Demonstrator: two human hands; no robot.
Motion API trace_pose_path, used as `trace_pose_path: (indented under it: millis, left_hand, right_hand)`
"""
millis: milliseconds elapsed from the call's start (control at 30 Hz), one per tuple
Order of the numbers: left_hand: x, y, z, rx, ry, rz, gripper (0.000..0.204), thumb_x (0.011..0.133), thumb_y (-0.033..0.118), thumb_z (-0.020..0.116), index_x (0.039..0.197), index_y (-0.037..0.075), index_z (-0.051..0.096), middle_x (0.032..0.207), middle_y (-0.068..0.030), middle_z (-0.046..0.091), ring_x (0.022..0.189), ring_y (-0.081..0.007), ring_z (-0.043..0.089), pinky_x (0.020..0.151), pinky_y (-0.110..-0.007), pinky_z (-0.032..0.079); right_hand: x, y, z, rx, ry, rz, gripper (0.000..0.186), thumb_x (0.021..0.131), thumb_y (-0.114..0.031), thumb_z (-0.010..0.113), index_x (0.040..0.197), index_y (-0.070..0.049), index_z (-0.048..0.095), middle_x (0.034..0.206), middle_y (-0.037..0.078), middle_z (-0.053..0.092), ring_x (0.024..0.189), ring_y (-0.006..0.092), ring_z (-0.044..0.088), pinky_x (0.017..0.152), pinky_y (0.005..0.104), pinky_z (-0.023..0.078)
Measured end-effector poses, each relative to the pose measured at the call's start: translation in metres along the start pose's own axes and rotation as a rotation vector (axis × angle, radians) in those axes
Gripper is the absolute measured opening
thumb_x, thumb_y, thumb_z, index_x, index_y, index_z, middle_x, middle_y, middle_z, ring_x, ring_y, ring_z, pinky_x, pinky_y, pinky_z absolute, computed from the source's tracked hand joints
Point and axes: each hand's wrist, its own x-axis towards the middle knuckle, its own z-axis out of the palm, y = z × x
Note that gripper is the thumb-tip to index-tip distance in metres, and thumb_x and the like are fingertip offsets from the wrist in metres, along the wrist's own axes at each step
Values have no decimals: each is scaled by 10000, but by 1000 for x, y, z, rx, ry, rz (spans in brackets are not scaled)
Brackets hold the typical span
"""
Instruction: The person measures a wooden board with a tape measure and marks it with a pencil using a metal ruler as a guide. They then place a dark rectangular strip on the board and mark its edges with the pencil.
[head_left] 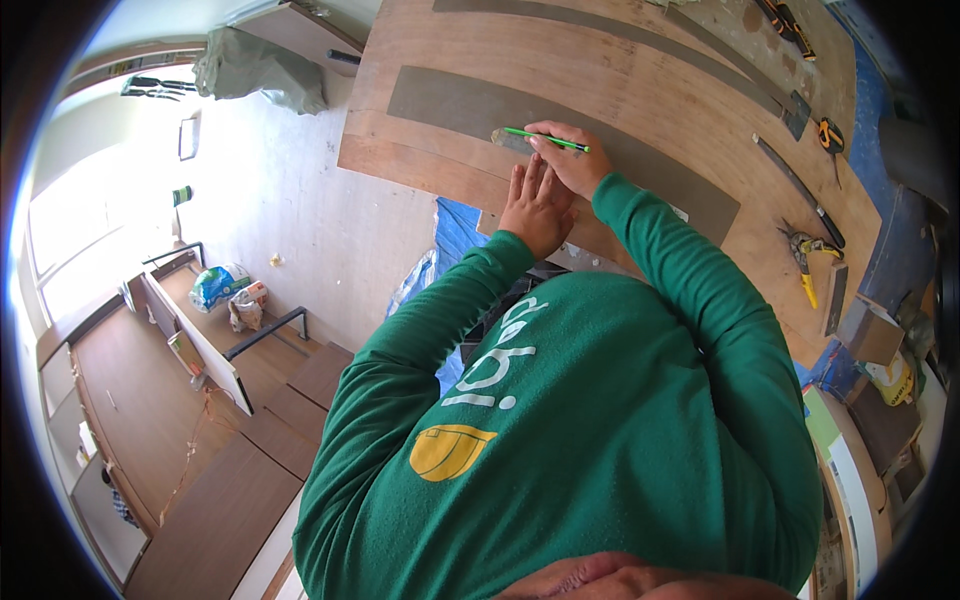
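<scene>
My right hand (578, 160) is closed in a writing grip around a bright green pencil (540, 137), held low over a grey-brown strip (440, 100). Beside it, my left hand (538, 212) is laid flat with its fingers stretched forward, pressing near the strip's closer edge. By the pencil's left end, a small pale translucent piece (508, 140) rests on the strip; its kind is unclear. Both strip and left hand are on a large wooden board (480, 55).
To the right on the board lie yellow-handled snips (805, 270), a long dark-handled tool (800, 190), a yellow-and-black screwdriver (830, 138) and a dark narrow block (835, 300). A second long strip (620, 30) spans the far side. Blue sheeting (458, 232) hangs below the near edge.
</scene>
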Motion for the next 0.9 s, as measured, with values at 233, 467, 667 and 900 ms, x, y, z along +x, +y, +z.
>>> trace_pose_path:
  millis: [233, 467, 667, 900]
  left_hand:
    - [0, 0, -1, 6, 2, -1, 551, 996, 428, 558, 1481, 165, 541, 1626, -222, 312, 1535, -460, 216, 1238, -634, 165]
    - [2, 5, -3, 80, -45, -27, 639, 995, 420, 570, 1584, 236, 404, 1642, -215, 291, 1535, -455, 220, 1233, -628, 187]
    - [3, 6, -7, 86, -74, -25, 652, 999, 410, 564, 1602, 255, 368, 1648, -212, 274, 1540, -457, 202, 1240, -614, 180]
    - [3, 7, -11, 93, -81, -13, 655, 1005, 401, 552, 1609, 246, 350, 1649, -222, 263, 1536, -470, 199, 1240, -612, 184]
  right_hand:
    - [-14, 0, -20, -84, 31, -101, 244, 964, -175, 644, 1149, -32, 716, 990, 98, 744, 910, 154, 692, 832, 313, 549]
    - [-64, 4, -79, -150, 40, -40, 210, 972, -160, 643, 1116, -28, 720, 953, 89, 736, 879, 149, 672, 818, 311, 539]
    - [-109, 10, -131, -192, 76, 13, 184, 971, -148, 645, 1081, -21, 719, 947, 93, 732, 873, 148, 666, 814, 304, 535]
    - [-161, 17, -178, -138, 140, 114, 173, 976, -99, 638, 1087, 10, 715, 979, 77, 750, 913, 137, 673, 838, 299, 534]
